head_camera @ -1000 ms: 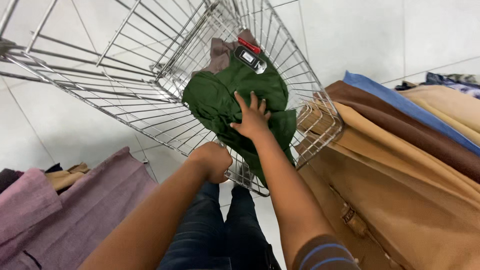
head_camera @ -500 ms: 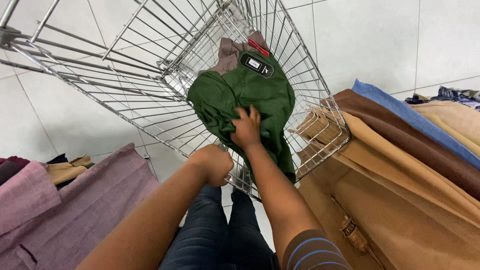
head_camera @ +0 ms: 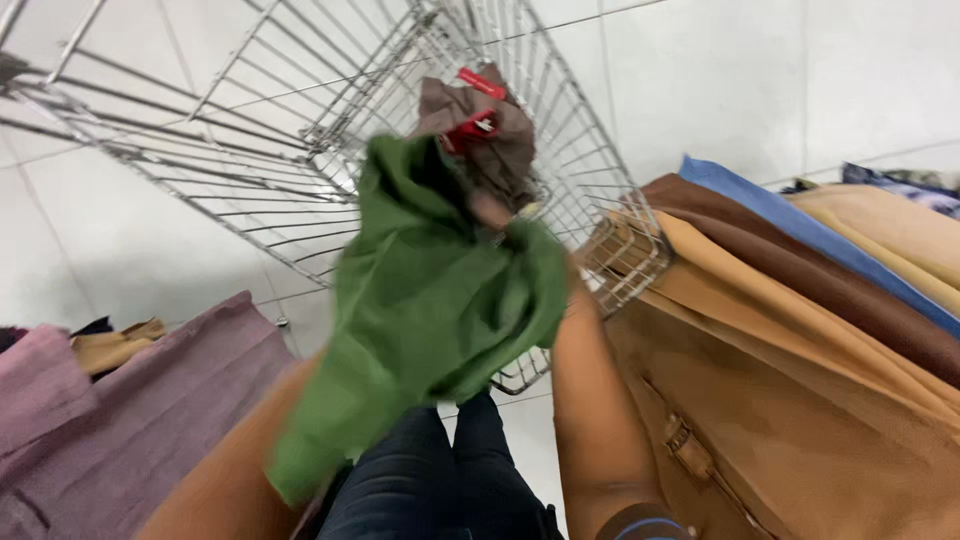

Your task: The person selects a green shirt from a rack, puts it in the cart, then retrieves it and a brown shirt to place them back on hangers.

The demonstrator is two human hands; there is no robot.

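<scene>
cloth (head_camera: 430, 300): plain green, above the cart
cart (head_camera: 300, 130): silver wire
bundle (head_camera: 490, 140): brown with red tags, in the cart
coats (head_camera: 800, 330): tan, dark brown, blue, right of the cart
garments (head_camera: 120, 400): mauve and pink, one mustard, left of the cart
floor (head_camera: 780, 80): white tile
trousers (head_camera: 420, 480): dark navy, below the cart

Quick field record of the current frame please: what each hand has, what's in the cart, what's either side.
right hand: mostly hidden, gripping the green garment, lifted above the cart
left hand: hidden behind the green garment; only the forearm shows
wire shopping cart: holds a brown garment with red tags
right side: tan coat, brown and blue clothes hanging
left side: mauve garment
floor: pale tiles
image: motion-blurred
</scene>
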